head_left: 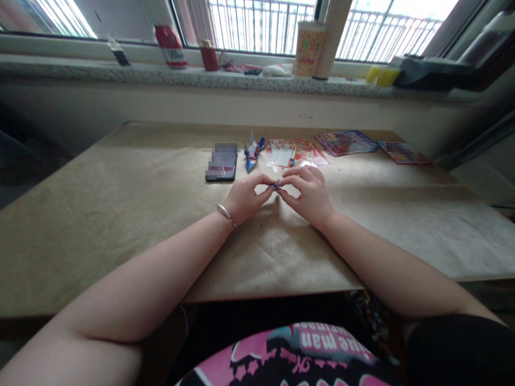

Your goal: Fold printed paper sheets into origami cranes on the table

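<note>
Small folded piece (276, 185) pinched over the table (120, 214)
Left hand (246, 198) and right hand (309, 194) each clamp it in a fingertip grip; beyond lies a pointed blue-and-white folded shape (252, 154); red-and-white can (170, 46) and patterned cup (307, 49), contents hidden, stand on the speckled sill (249, 81)

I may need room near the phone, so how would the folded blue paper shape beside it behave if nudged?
The folded blue shape is probably light and apt to slide, since it looks like thin, creased paper. Its narrow points would likely bend under a firm pinch. Spreading in several directions, they should also keep it from rolling far.
</note>
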### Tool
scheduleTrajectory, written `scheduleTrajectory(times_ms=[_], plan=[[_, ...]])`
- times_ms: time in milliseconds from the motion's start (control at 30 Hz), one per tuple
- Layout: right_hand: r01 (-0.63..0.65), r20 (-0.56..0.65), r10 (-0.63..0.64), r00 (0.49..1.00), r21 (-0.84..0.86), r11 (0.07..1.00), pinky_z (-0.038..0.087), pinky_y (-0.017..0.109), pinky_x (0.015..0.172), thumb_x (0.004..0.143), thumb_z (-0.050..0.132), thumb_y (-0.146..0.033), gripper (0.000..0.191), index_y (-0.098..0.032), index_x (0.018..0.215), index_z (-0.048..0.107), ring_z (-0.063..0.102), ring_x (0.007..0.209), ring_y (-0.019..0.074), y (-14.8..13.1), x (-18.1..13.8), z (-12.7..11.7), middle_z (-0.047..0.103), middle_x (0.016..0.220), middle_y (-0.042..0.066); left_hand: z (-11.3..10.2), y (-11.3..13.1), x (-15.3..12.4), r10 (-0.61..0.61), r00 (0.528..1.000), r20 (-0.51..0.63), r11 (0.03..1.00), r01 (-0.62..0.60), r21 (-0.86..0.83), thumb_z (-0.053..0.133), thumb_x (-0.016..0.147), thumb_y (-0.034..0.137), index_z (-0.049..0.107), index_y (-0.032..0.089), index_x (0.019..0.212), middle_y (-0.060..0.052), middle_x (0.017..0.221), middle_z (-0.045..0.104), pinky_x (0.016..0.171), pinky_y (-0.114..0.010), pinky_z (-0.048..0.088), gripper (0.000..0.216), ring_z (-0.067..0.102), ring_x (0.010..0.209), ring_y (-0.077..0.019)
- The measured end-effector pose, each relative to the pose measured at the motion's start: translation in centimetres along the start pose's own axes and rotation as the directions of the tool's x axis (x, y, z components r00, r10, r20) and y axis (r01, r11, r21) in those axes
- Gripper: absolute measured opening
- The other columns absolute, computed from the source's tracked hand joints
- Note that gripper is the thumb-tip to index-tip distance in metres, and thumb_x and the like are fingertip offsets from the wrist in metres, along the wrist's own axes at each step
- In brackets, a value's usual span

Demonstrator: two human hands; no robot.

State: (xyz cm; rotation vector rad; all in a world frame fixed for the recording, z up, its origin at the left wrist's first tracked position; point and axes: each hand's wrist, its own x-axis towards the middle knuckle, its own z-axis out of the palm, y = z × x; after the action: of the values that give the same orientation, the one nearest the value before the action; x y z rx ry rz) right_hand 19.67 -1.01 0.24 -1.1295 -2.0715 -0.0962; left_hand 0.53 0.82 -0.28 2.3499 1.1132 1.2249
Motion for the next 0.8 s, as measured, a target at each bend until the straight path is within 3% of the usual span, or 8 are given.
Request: scheduleTrajectory(times_ms=[367,567,800], plan=[[-0.085,0.021,0.083,0.996,0.152,0.985,0.042,0.038,0.095,0.086,0.063,-0.030,0.022,-0.023,0.106,0.065,0.062,0.100,0.0226,0.38,0.02,0.38,0.071,0.099,0.005,0.26,-0.22,0.09,-0.019,0.998,0.059,0.991,0.026,-0.131,0.060,0.085,0.020,0.065,0.016,0.090,-0.002,0.088,0.071,0.077,-0.024,0.054,0.008,0.068,0.082,-0.0124],[-0.007,-0.006,0.008,1.000,0.143,0.990,0.046,0.037,0.089,0.088,0.062,-0.029,0.009,-0.024,0.090,0.069,0.061,0.094,0.0212,0.46,0.02,0.27,0.071,0.092,0.004,0.12,-0.18,0.10,0.091,0.995,0.038,0.992,-0.087,-0.092,0.059,0.086,0.019,0.066,0.017,0.090,-0.001,0.085,0.071,0.073,-0.022,0.051,0.009,0.065,0.078,-0.0114],[0.055,-0.052,-0.048,0.998,0.142,0.988,0.048,0.038,0.086,0.088,0.062,-0.029,0.008,-0.024,0.085,0.068,0.062,0.090,0.0212,0.62,-0.12,0.39,0.071,0.088,0.004,0.08,-0.65,0.16,0.190,0.982,-0.016,0.982,-0.190,-0.007,0.061,0.087,0.024,0.067,0.017,0.085,-0.001,0.082,0.070,0.074,-0.024,0.049,0.009,0.064,0.078,-0.0132]])
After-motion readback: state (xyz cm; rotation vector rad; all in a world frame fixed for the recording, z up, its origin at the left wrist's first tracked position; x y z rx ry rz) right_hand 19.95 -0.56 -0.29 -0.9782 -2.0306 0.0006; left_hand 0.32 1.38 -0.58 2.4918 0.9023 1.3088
